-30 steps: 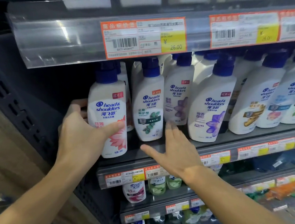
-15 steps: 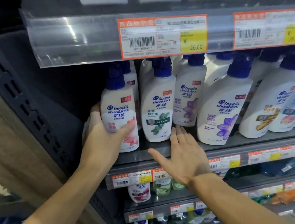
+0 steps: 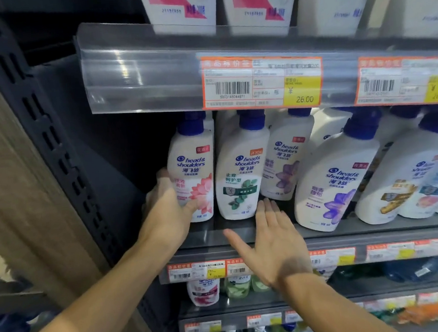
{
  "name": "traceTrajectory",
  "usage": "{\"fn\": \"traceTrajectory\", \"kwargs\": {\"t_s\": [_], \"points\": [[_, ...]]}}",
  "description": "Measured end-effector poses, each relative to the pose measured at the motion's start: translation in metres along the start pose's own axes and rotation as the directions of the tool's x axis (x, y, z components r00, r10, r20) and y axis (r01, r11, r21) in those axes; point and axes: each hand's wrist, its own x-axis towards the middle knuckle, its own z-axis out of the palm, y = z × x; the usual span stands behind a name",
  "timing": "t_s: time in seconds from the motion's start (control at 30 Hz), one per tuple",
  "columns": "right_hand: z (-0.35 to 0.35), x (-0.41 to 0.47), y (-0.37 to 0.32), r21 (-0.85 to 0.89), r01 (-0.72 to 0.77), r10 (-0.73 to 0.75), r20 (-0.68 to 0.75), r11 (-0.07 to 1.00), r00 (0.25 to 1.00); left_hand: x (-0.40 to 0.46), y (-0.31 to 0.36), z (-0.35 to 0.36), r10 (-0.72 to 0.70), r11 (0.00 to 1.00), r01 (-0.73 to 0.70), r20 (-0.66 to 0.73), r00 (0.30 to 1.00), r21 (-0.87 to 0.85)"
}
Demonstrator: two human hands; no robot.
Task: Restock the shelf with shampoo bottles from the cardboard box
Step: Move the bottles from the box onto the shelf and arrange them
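— Two hands were up at the shelf (image 3: 244,230), weren't they? How did they sit?

— Yes. The left hand (image 3: 167,209) reached in from the lower left with its arm stretched out, fingers round the back and thumb across the front of the pink-flower shampoo bottle (image 3: 193,168). That bottle stood upright at the far left end of the row, on the shelf board.

— And the other one?

— The right hand (image 3: 273,242) was flat and spread wide, palm down, holding nothing. Its fingertips came just beside the base of the green-leaf bottle (image 3: 241,174), and its thumb pointed left over the shelf's front edge.

— How many bottles stood in front?

— Counting the clear ones: one pink-flower, one green-leaf, two with purple flowers, the smaller purple bottle (image 3: 287,160) set back and the larger purple bottle (image 3: 336,177) forward. Further right the bottles blurred together, so I could not count them.

— Price tags?

— Two orange-and-yellow ones on the rail above; the nearer price tag (image 3: 262,82) read 26.00.
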Motion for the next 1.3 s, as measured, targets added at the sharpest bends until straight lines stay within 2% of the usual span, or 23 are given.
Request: {"fn": "traceTrajectory", "kwargs": {"t_s": [0.27, 0.4, 0.53, 0.63, 0.73, 0.83, 0.9, 1.0, 1.07, 1.17, 1.3], "points": [[0.001, -0.002, -0.002, -0.005, -0.020, 0.020, -0.033, 1.000, 0.999, 0.007, 0.002, 0.001, 0.006, 1.000, -0.007, 0.031, 1.000, 0.016], [0.002, -0.003, -0.002, -0.014, -0.028, 0.027, -0.048, 1.000, 0.998, -0.002, 0.003, 0.003, -0.010, 0.996, 0.007, 0.031, 0.999, 0.084], [-0.001, -0.005, -0.004, -0.033, -0.020, 0.018, -0.067, 0.999, 0.998, -0.054, -0.006, -0.003, 0.186, 0.970, -0.191, 0.051, 0.981, 0.149], [-0.008, -0.017, -0.005, 0.036, 0.007, -0.004, -0.073, 0.999, 0.997, -0.099, -0.026, -0.015, 0.335, 0.910, -0.362, 0.152, 0.930, 0.204], [-0.009, -0.059, -0.024, 0.109, 0.104, -0.084, -0.180, 0.989, 0.980, -0.143, -0.058, -0.038, 0.375, 0.832, -0.459, 0.293, 0.880, 0.313], [0.004, -0.129, -0.066, 0.214, 0.234, -0.180, -0.242, 0.948, 0.953, -0.194, -0.101, -0.060, 0.396, 0.733, -0.488, 0.287, 0.872, 0.473], [0.016, -0.176, -0.099, 0.296, 0.309, -0.251, -0.220, 0.904, 0.943, -0.222, -0.133, -0.076, 0.340, 0.708, -0.442, 0.283, 0.897, 0.551], [0.049, -0.232, -0.141, 0.368, 0.455, -0.440, -0.128, 0.811, 0.889, -0.249, -0.179, -0.093, 0.126, 0.641, -0.313, 0.307, 0.943, 0.700], [0.078, -0.257, -0.160, 0.345, 0.475, -0.492, -0.042, 0.810, 0.870, -0.260, -0.208, -0.100, -0.010, 0.608, -0.237, 0.306, 0.952, 0.758], [0.121, -0.288, -0.175, 0.262, 0.445, -0.498, 0.194, 0.856, 0.845, -0.281, -0.250, -0.104, -0.130, 0.579, -0.180, 0.308, 0.943, 0.795], [0.175, -0.324, -0.171, 0.228, 0.308, -0.379, 0.422, 0.924, 0.824, -0.311, -0.310, -0.108, -0.335, 0.557, -0.086, 0.318, 0.887, 0.826]]}}
